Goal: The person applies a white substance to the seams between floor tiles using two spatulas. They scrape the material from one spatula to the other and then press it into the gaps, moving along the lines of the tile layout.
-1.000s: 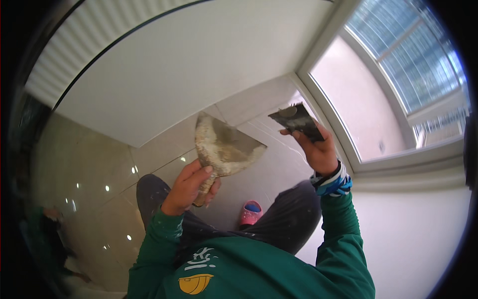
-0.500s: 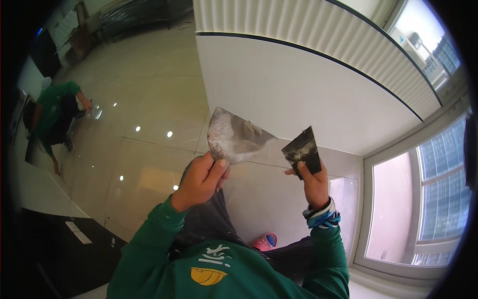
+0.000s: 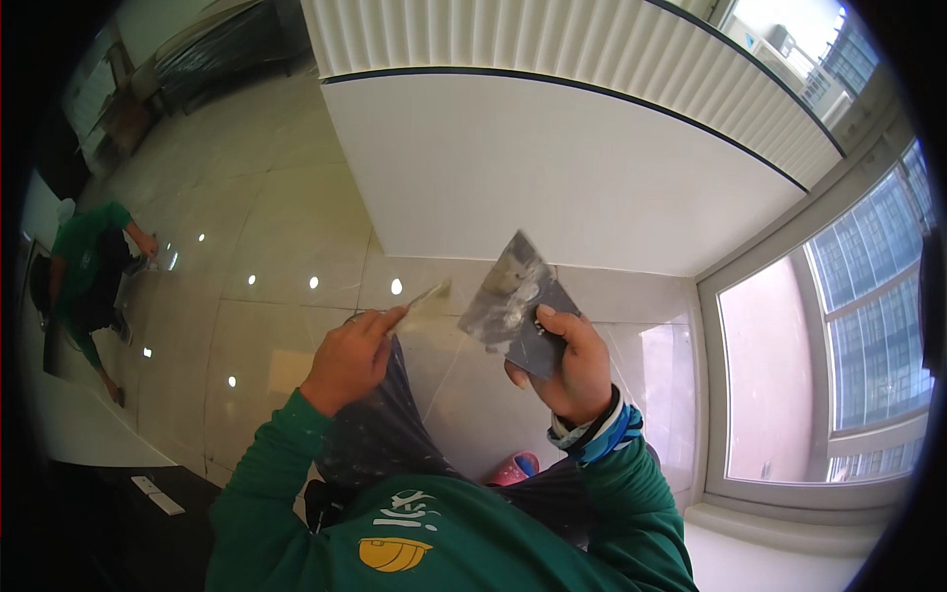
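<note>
My left hand is closed around a putty knife, whose blade is turned nearly edge-on, so its face is hidden. To the right, my right hand grips a flat dark scraper with the thumb on its upper face. Pale, putty-like residue coats the scraper's far half. The two blades are close together but apart, both held above the tiled floor.
A low white wall panel with a fluted upper part stands ahead. To the right is a framed window. A co-worker in a green top crouches at far left on the glossy tiles. Plastic-covered furniture stands behind.
The left putty knife has turned from showing its broad face to nearly edge-on. My right hand has moved left and turned its scraper, bringing it nearer the left one. The view has shifted slightly.
</note>
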Action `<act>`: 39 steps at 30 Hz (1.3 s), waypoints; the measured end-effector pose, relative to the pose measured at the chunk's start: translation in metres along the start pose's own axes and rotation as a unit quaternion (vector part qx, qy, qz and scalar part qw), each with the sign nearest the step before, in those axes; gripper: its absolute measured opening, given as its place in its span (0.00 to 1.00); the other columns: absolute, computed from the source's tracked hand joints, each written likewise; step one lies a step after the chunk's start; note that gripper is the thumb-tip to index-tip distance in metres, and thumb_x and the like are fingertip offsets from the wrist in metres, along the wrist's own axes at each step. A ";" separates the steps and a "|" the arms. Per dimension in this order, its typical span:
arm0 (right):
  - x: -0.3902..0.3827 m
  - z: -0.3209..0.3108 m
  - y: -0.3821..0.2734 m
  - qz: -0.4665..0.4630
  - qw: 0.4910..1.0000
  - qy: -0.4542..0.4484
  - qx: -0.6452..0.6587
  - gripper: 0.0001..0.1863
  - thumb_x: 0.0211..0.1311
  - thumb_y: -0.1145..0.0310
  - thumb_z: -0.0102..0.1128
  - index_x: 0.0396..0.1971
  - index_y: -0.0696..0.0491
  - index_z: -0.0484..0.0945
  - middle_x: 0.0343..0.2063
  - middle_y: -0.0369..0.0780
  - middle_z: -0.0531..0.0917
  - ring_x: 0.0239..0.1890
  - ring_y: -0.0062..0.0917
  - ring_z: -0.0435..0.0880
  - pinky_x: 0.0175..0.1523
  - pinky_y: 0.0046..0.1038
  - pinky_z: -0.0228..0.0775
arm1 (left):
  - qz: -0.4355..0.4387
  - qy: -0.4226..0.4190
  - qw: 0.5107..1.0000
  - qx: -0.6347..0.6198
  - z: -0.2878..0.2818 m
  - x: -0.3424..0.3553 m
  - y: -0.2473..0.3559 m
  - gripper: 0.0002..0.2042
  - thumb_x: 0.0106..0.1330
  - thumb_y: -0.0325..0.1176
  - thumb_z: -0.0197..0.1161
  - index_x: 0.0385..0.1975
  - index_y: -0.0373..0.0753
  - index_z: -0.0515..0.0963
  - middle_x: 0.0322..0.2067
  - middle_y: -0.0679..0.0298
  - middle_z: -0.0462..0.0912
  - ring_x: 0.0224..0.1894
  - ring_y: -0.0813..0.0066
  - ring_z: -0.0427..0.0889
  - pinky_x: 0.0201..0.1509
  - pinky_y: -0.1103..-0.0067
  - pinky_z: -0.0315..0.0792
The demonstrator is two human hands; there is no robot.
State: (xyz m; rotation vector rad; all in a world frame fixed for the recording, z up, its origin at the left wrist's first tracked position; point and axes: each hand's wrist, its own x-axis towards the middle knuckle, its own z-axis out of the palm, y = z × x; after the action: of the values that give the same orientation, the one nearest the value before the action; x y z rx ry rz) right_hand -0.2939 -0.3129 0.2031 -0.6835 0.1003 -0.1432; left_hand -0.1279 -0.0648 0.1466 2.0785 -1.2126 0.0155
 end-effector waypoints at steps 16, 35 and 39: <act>0.007 -0.056 -0.005 -0.203 0.592 -0.098 -0.774 0.39 0.52 0.92 0.49 0.68 0.52 0.72 0.59 0.51 0.78 0.61 0.48 0.78 0.65 0.39 0.73 | -0.260 -0.269 0.755 -0.539 -0.029 0.015 0.060 0.16 0.79 0.37 0.47 0.54 0.32 0.73 0.24 0.60 0.77 0.17 0.79 0.72 0.19 0.80 0.71; -0.011 -0.007 -0.023 -0.295 0.364 -0.031 -0.883 0.25 0.57 0.72 0.62 0.57 0.41 0.83 0.62 0.37 0.78 0.63 0.36 0.74 0.61 0.39 0.64 | -0.236 -0.193 0.910 -0.279 -0.007 0.033 0.056 0.12 0.79 0.36 0.49 0.41 0.34 0.74 0.22 0.66 0.78 0.18 0.82 0.73 0.22 0.81 0.69; -0.024 -0.020 -0.045 -0.245 0.394 0.002 -0.886 0.22 0.58 0.74 0.59 0.53 0.42 0.85 0.58 0.37 0.80 0.60 0.35 0.76 0.59 0.38 0.66 | -0.238 -0.174 0.895 -0.334 0.011 0.049 0.062 0.11 0.80 0.40 0.50 0.41 0.40 0.72 0.24 0.67 0.77 0.18 0.82 0.74 0.19 0.83 0.68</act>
State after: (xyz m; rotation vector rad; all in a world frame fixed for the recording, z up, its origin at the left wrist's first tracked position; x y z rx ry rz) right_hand -0.3246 -0.3557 0.2177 -2.9579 0.0041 -0.6525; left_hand -0.1515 -0.1269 0.1906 1.7199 -0.7079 -0.9091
